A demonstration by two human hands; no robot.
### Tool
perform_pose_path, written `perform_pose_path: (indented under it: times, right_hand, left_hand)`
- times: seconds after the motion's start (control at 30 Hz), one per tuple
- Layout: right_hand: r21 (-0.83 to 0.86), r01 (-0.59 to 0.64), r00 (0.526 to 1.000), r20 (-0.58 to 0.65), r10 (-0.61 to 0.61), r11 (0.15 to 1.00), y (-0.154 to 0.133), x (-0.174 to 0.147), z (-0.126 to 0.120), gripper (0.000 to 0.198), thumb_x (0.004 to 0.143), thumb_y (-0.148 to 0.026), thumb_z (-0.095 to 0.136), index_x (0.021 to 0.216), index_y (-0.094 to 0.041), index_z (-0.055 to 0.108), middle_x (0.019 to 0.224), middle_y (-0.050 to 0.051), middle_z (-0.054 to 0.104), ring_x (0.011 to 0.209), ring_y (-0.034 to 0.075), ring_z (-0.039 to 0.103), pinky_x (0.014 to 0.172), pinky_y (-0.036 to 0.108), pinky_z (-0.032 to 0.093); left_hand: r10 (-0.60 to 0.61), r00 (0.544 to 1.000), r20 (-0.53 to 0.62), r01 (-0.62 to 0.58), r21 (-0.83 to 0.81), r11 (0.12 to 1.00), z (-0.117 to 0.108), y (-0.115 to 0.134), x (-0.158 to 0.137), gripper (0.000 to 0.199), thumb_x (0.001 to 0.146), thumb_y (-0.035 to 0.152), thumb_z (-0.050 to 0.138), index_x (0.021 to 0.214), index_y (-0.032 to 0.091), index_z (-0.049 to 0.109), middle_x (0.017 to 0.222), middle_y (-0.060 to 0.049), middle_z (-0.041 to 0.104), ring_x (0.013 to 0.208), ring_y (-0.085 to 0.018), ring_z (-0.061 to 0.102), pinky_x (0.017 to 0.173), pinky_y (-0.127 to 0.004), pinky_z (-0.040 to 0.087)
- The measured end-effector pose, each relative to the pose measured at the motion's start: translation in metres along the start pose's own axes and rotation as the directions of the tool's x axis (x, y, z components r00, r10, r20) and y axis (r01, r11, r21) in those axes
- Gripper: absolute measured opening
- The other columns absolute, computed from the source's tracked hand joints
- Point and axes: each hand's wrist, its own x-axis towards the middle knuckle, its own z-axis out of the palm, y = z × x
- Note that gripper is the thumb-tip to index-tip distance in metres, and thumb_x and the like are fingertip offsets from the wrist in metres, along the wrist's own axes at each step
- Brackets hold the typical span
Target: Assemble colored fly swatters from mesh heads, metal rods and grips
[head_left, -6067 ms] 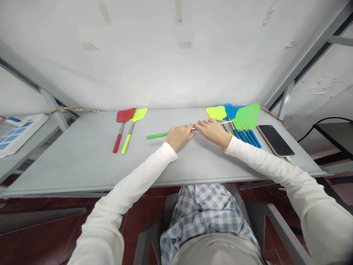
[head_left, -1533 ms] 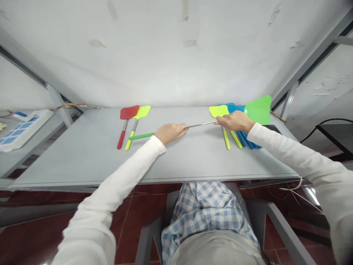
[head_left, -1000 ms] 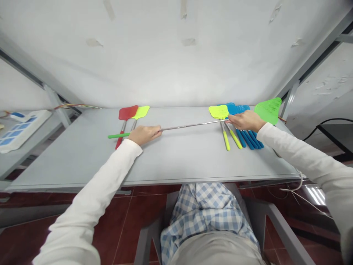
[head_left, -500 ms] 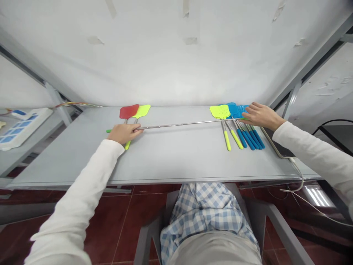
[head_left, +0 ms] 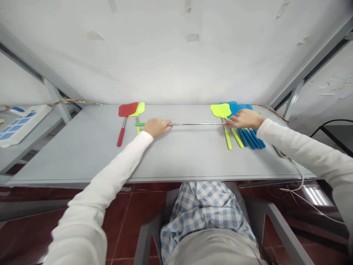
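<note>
My left hand (head_left: pixel 157 127) is closed around a green-handled fly swatter (head_left: pixel 197 124), whose thin metal shaft runs level across the table. At the shaft's other end my right hand (head_left: pixel 244 119) is closed on it; the swatter's head is hidden by that hand. A red fly swatter (head_left: pixel 128 110) lies left of my left hand, overlapping a yellow one (head_left: pixel 141 108). Beneath and beside my right hand lie yellow fly swatters (head_left: pixel 220 109) and several blue fly swatters (head_left: pixel 251 139), handles toward me.
The grey table (head_left: pixel 182 162) meets a white wall (head_left: pixel 176 66). Left stands a white power strip (head_left: pixel 23 123). A dark device (head_left: pixel 280 151) with a white cable (head_left: pixel 299 173) lies partly under my right sleeve. Metal posts frame both sides.
My hands have come closer together, the left moving right and the right moving left. The visible shaft between them is shorter. The red swatter's handle is uncovered now.
</note>
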Motion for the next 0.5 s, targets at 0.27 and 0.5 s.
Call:
perform_pose_path:
  times: [0.27,0.5]
  right_hand:
    - [-0.026,0.014,0.999,0.033,-0.013,1.000,-0.029,0.026,-0.030,0.049,0.099,-0.036,0.028,0.081,-0.013,0.067,0.067,0.011,0.067,0.056,0.016,0.058,0.053,0.028,0.020]
    - [-0.027,0.045,0.996,-0.075,-0.047,0.999,-0.050,0.030,-0.042,0.054,0.100,-0.036,0.024,0.075,-0.013,0.066,0.062,0.009,0.064,0.053,0.014,0.054,0.053,0.029,0.018]
  left_hand:
    - [0.066,0.996,0.051,-0.073,0.160,0.984,-0.009,0.070,0.011,0.040,0.093,0.037,0.038,0.111,0.017,0.068,0.092,-0.015,0.072,0.090,-0.029,0.068,0.072,-0.034,0.045]
    - [0.143,0.990,0.014,-0.144,0.102,0.984,-0.011,0.103,0.010,0.037,0.092,0.034,0.039,0.109,0.017,0.067,0.088,-0.014,0.072,0.087,-0.028,0.068,0.071,-0.034,0.044]
